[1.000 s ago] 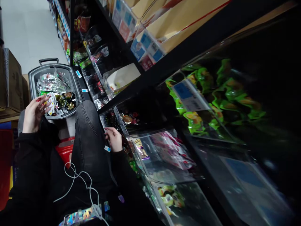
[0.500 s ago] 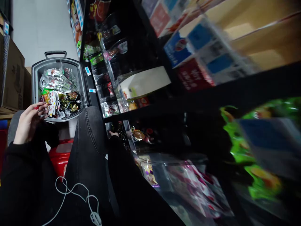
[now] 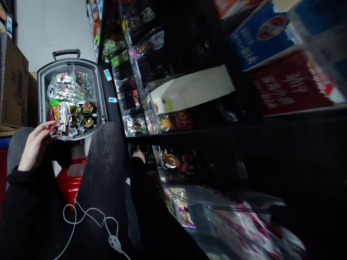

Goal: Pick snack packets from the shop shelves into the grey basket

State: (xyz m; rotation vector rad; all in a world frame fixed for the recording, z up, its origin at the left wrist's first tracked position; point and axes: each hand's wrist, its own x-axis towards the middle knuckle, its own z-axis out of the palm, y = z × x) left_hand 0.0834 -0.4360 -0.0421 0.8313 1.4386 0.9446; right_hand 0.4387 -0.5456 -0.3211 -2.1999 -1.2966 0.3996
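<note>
Shelf (image 3: 173, 135) to your right; grey basket (image 3: 41, 94) ahead-left. Your left hand (image 3: 38, 144), at the basket's near-left rim: fingers relaxed, gripping nothing visible. Your right hand (image 3: 139, 156), nearer, is low inside the shelf; fingertips hidden, grasp indeterminate. Dark, glossy packets (image 3: 149, 154) lie just beside it, axes unclear.

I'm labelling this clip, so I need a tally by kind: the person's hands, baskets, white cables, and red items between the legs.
Hands: 2 (left hand, right hand)
Grey basket: 1
White cable: 1
Red item between the legs: 1
Total: 5
</note>
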